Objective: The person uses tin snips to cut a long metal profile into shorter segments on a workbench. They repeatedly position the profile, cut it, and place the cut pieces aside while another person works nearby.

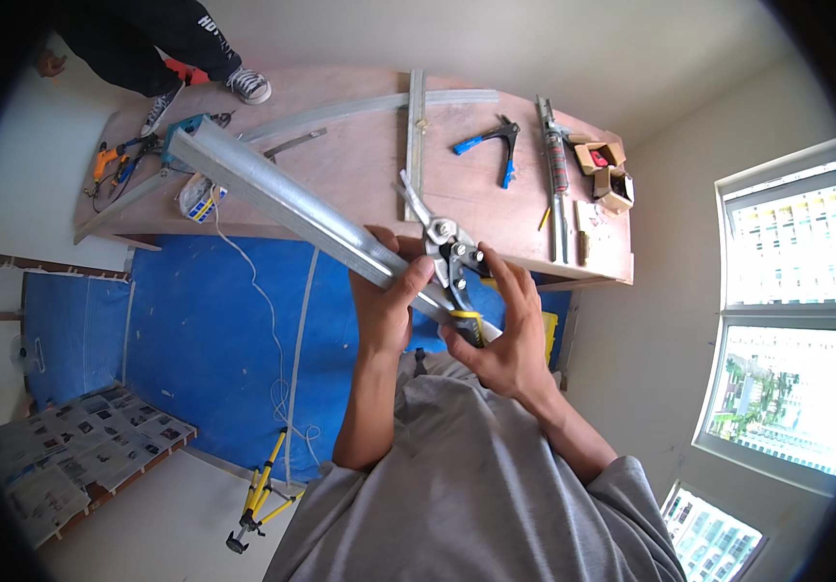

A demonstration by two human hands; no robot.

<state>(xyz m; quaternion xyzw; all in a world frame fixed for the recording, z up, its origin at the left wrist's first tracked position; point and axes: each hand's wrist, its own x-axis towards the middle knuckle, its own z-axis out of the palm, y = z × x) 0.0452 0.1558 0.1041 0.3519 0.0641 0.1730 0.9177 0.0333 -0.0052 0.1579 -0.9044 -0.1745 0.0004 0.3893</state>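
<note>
A long galvanized metal channel (282, 194) slants from the far left down to my waist. My left hand (384, 306) is closed round its near part, thumb on top. My right hand (515, 339) is wrapped about the black-and-yellow handles of a pair of tin snips (450, 254). The snips lie over the channel just beside my left fingers, with their jaws pointing up and away from me. Whether the blades touch the metal I cannot tell. The channel's near end is partly hidden behind my right hand and the handles.
On the wooden bench (340, 184) lie a blue-handled riveter (500, 147), a caulking gun (556, 160), small cardboard boxes (614, 187), an orange tool (108, 160) and another metal strip (415, 136). Someone's sneakers (248, 85) are at its far left. A yellow tripod (263, 485) and white cable (275, 330) are lower left.
</note>
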